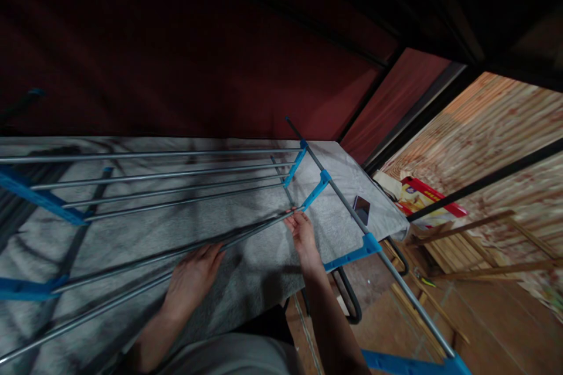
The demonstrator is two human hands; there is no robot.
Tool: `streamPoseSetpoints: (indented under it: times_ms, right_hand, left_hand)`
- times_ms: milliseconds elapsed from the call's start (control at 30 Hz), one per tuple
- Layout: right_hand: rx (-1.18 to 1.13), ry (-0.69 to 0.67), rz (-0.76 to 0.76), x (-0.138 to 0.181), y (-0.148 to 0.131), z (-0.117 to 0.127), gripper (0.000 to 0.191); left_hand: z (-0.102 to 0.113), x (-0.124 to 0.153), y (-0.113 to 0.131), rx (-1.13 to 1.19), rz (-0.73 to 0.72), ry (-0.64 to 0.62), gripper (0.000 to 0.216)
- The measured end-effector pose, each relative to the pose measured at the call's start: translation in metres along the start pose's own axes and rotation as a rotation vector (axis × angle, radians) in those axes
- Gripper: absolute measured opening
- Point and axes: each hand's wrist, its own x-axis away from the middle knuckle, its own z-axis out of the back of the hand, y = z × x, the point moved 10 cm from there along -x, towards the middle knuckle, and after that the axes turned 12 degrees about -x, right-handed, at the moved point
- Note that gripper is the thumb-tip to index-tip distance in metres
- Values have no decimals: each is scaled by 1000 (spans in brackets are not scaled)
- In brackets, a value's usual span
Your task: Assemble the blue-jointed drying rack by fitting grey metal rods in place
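Note:
A rack of thin grey metal tubes and blue plastic brackets lies across a grey cloth. Near the blue bracket point(315, 192), my right hand point(301, 233) pinches the end of a metal tube point(264, 226). My left hand point(196, 274) is closed around the tubes further left, its fingertips partly hidden by them. Behind both hands, several tubes point(185, 189) run between another blue bracket point(295, 165) and a long blue bracket point(48, 199) on the left. A grey side pole point(345, 202) joins the brackets on the right, including a lower blue bracket point(354, 256).
The grey cloth point(246, 272) covers the surface under the rack. A phone point(361, 210) lies on it beyond the pole. To the right are a red and yellow package point(428, 199) and a wooden frame point(466, 246). A dark red panel point(197, 70) stands behind.

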Motion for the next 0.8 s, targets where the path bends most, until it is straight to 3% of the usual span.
streamPoseSetpoints:
  times_ms: [200, 800]
  right_hand:
    - [20, -9, 4, -3, -3, -2, 16]
    - [40, -15, 30, -7, -5, -5, 12]
  left_hand:
    - [-4, -2, 2, -32, 13, -47, 45]
    - [2, -11, 3, -41, -10, -17, 45]
